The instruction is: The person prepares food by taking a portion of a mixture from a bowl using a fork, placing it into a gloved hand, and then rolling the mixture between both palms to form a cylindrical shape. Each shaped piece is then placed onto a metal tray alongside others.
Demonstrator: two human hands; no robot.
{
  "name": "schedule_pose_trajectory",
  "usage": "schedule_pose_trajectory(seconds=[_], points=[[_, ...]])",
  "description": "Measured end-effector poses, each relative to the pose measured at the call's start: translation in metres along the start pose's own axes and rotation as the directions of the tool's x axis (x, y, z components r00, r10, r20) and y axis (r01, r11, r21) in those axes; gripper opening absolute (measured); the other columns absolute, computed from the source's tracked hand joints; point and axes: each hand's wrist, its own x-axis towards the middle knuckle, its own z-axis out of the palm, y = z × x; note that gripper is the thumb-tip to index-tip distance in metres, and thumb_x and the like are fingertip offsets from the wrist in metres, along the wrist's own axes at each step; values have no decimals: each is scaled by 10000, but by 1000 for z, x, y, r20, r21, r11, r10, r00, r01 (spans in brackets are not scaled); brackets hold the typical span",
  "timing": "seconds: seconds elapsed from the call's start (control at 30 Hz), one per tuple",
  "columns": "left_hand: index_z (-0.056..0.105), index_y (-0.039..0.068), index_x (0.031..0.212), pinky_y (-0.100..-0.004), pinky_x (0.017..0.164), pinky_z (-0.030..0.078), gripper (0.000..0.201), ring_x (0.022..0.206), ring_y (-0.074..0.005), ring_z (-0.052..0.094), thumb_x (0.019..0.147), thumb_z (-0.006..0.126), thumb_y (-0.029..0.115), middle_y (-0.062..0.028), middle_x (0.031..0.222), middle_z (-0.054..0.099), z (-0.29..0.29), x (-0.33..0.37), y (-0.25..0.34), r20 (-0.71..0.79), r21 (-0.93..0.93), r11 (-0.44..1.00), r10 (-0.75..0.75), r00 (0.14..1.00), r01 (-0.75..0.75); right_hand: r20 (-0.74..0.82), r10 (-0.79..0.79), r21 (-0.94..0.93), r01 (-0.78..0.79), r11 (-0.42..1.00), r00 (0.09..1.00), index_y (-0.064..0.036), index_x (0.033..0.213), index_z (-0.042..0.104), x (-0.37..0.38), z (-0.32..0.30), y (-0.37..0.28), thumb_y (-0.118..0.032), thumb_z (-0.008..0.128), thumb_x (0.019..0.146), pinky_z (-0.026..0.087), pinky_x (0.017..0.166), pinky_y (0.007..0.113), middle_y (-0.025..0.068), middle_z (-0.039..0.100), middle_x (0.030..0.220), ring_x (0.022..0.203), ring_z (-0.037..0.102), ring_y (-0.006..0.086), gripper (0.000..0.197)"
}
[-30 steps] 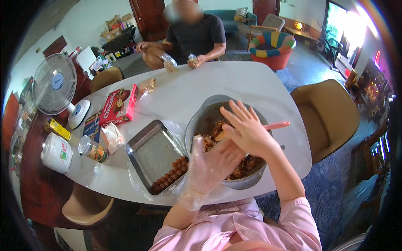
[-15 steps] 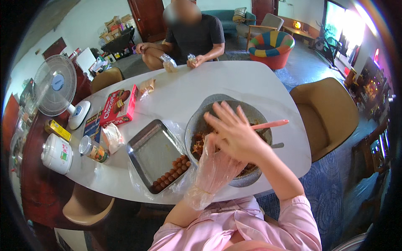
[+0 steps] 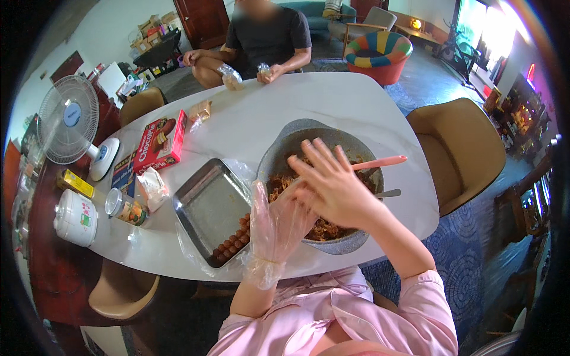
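My right hand [image 3: 335, 193] is bare, open with its fingers spread. It lies across the fingers of my left hand [image 3: 278, 222], which wears a clear plastic glove. The left thumb stands apart, while the fingers are partly covered; anything between the palms is hidden. Both hands are over the near left part of a grey speckled pot [image 3: 341, 246] holding a brown, crumbly mixture [image 3: 326, 230]. A pink handle [image 3: 380, 162] and a metal handle [image 3: 389, 193] stick out over its right rim. To the left, a metal tray [image 3: 205, 207] holds several small brown balls [image 3: 231, 242] along its near right side.
On the table's left are a red snack box [image 3: 159, 142], a blue box [image 3: 123, 177], a lidded jar [image 3: 127, 207], a white pack [image 3: 153, 185], a white rice cooker [image 3: 76, 218] and a fan [image 3: 71, 118]. Across sits a person [image 3: 270, 38] holding a small bag. A tan chair [image 3: 457, 154] stands right.
My gloved left hand has turned more upright, its thumb now apart, and shifted left across part of the brown balls. My right hand stays spread over it. The whole view has shifted slightly.
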Motion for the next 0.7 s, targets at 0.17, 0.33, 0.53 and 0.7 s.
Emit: schedule_pose_trajectory(seconds=[0.17,0.33,0.53,0.7], points=[[313,-33,1496,-459,1176,281,863,1378,-292,398,987,315,664,-173,1526,370,-11,3,-29,213,-366,895,-187,959,256,2,94,-10,-94,996,996,-127,1507,381,17,2,16,-375,490,1002,156,1174,605,223,298,1568,1484,203,399,573],[329,0,1497,-454,1186,256,825,1368,-309,402,992,313,652,-169,1482,412,-3,7,-19,83,-195,981,-4,997,20,109,-19,-63,26,998,994,-126,1515,367,0,-9,-6,-396,496,1001,148,1194,558,223,291,1572,1484,211,388,595],[307,10,1511,-457,1203,229,832,1405,-321,360,991,270,659,-173,1515,385,6,6,-8,-50,28,996,-87,995,88,64,98,-8,-98,995,993,-127,1512,375,17,-14,16,-391,505,995,155,1188,574,211,298,1572,1485,212,379,595],[278,-51,1500,-469,1200,236,932,1421,-328,334,962,300,710,-222,1525,344,-6,11,-28,294,-412,907,38,955,91,89,-150,79,143,986,985,-133,1505,383,12,-14,-6,-390,521,980,165,1180,588,209,299,1571,1479,217,395,600]])
